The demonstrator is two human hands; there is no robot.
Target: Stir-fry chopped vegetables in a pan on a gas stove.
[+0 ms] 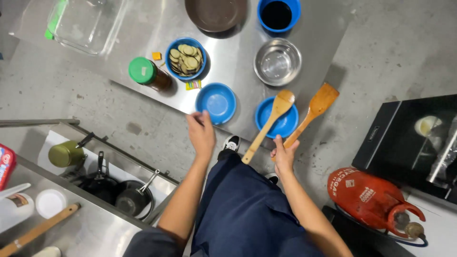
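Note:
My right hand (284, 153) grips two wooden utensils by their handles: a wooden spoon (269, 123) and a flat wooden spatula (314, 110), both angled up over a small blue bowl (286, 124) at the steel table's near edge. My left hand (201, 133) reaches toward a second empty blue bowl (216, 102), fingers apart and just touching its near rim. Behind that bowl stands a blue bowl of sliced rounds (186, 58).
On the steel table (143, 31) are a green-lidded brown jar (149, 73), a steel bowl (277, 61), a dark pan (216, 14), a blue cup (278, 14) and a glass dish (85, 24). A red gas cylinder (372, 199) lies right. Pots (116, 190) sit on a lower left shelf.

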